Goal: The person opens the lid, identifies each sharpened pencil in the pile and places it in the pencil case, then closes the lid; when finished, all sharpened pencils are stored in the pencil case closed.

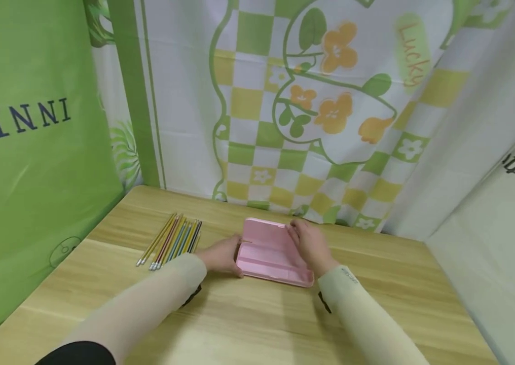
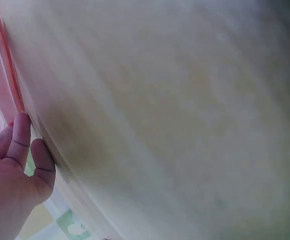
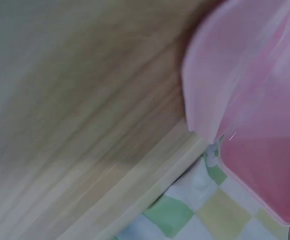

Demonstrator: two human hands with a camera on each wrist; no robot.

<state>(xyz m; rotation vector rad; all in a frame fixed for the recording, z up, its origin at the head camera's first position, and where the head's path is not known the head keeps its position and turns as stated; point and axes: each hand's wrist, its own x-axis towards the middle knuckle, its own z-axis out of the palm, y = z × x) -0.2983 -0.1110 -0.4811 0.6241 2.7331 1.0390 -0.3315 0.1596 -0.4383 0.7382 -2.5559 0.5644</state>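
Observation:
A pink pencil case [image 1: 266, 256] lies on the table with its lid [image 1: 264, 232] raised at the back. Its inside shows no contents. My left hand [image 1: 222, 256] grips the case's left end, thumb at the near corner. The left wrist view shows that hand [image 2: 12, 175] with fingers along the case's edge [image 2: 6, 70]. Up at the lid's right corner, my right hand [image 1: 312, 247] holds the rim. Only a sliver of it enters the right wrist view, beside the lid [image 3: 265, 175]. Several pencils [image 1: 173, 241] lie side by side left of the left hand.
The wooden table [image 1: 248, 324] ends at a checked, flowered curtain [image 1: 257, 126] at the back. A green cloth [image 1: 34, 177] hangs along the left side, and a white cloth [image 1: 490, 253] along the right.

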